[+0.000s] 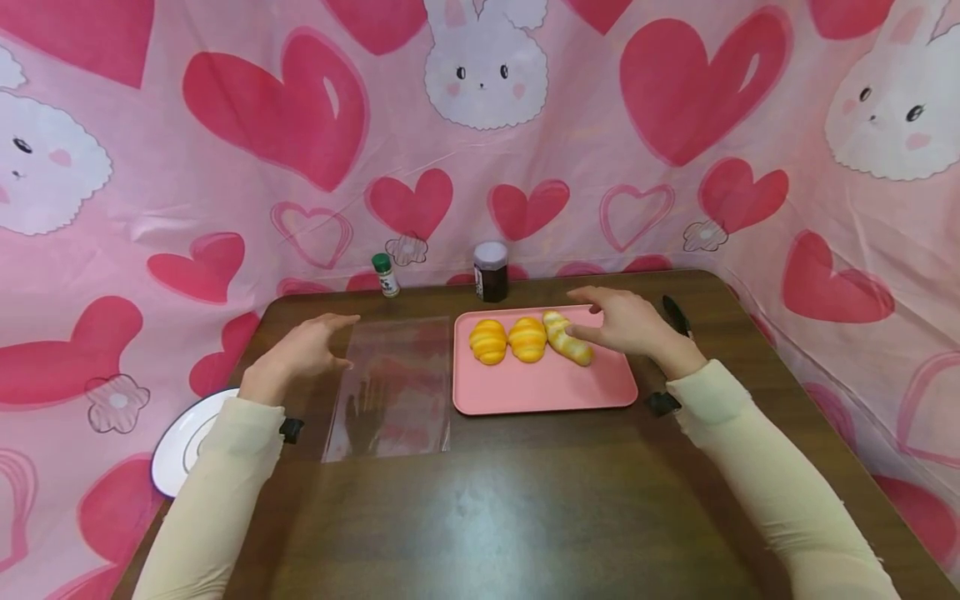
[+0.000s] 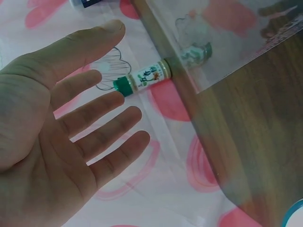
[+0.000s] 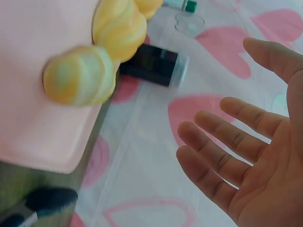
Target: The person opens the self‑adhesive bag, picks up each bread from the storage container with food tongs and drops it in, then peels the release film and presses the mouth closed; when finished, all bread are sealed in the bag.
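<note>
My left hand [image 1: 300,354] hovers near the left edge of a clear plastic sheet or bag [image 1: 405,425], its fingers spread and holding nothing in the left wrist view. My right hand [image 1: 630,321] is held over the right part of a pink tray [image 1: 525,393], also with nothing in its loosely extended fingers. On the tray lie two golden croissant-shaped breads [image 1: 488,342] and one longer, paler twisted bread [image 1: 567,339]. The right thumb looks close to the long bread in the head view; the right wrist view shows the fingers apart from the breads [image 3: 78,75].
Along the back edge stand a small green-capped shaker bottle [image 1: 386,276] and a dark jar with a pale lid [image 1: 491,273]. A black-handled utensil [image 1: 676,315] lies right of the tray. At the left edge sits a white plate with a blue rim [image 1: 174,450]. Heart-patterned cloth [image 1: 525,142] surrounds the table.
</note>
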{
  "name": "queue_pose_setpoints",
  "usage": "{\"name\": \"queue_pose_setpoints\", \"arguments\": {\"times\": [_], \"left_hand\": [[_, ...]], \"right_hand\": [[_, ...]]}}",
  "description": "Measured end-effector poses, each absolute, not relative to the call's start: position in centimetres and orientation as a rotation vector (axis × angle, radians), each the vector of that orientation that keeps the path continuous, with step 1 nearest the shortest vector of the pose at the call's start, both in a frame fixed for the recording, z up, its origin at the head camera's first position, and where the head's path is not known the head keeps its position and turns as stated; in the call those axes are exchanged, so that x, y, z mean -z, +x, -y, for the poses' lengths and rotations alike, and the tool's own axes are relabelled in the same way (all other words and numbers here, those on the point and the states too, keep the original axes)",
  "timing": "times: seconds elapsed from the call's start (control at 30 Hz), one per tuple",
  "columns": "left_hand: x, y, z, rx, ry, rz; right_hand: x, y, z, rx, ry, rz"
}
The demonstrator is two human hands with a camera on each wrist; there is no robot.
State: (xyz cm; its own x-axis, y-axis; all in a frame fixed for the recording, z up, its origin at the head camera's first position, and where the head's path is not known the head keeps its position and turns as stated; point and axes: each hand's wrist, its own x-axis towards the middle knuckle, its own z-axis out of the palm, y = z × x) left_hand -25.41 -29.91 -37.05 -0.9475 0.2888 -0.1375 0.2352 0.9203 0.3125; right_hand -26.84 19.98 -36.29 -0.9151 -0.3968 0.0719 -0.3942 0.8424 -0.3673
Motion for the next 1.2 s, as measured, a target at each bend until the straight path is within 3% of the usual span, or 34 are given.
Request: {"name": "queue_pose_setpoints", "arguments": {"times": [1.2], "left_hand": [[40.8,-25.0,30.7,-0.465,0.499,-2.863]], "right_hand": [[41.1,-25.9,-9.1,0.709,-0.855,-2.825]]}}
